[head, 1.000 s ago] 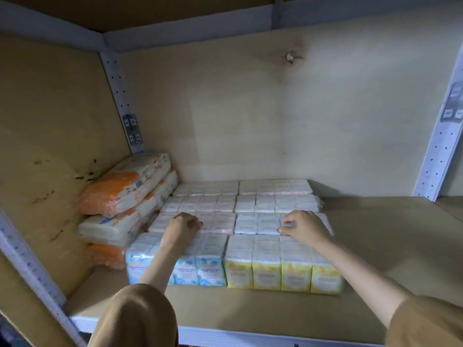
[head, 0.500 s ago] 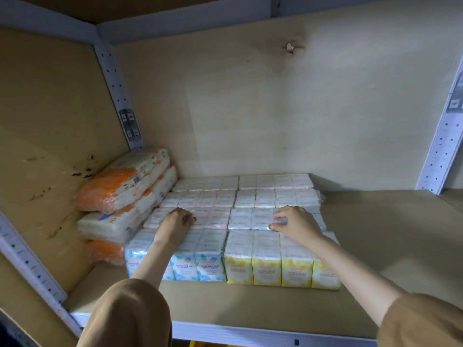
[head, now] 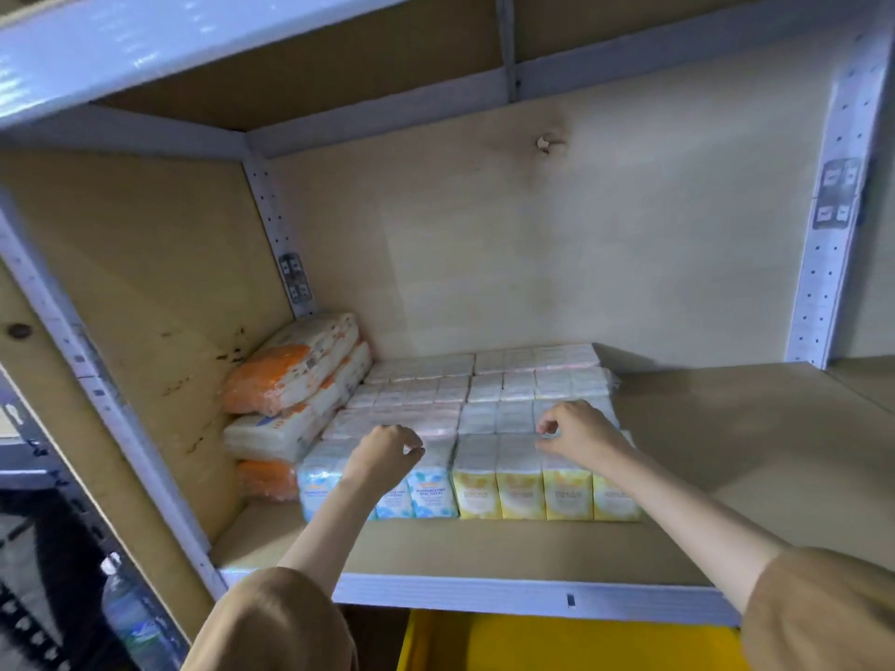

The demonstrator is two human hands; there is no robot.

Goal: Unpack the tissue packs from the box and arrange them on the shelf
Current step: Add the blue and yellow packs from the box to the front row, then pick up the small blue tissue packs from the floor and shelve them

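Left hand (head: 385,450) and right hand (head: 576,431) loosely curled, gripping nothing, hovering over near row of tissue packs (head: 520,481). Packs in 4 tight rows at far left of shelf (head: 726,486), beside orange bundles (head: 295,370).

dim, soft focus, wide-angle edge distortion

The front tissue packs (head: 523,491) are yellow, and the ones at nine o'clock of them (head: 431,491) are light blue with white tops. The big bags (head: 290,370) are orange and white. The shelf (head: 750,452) is pale wood, the sleeves (head: 271,622) tan.
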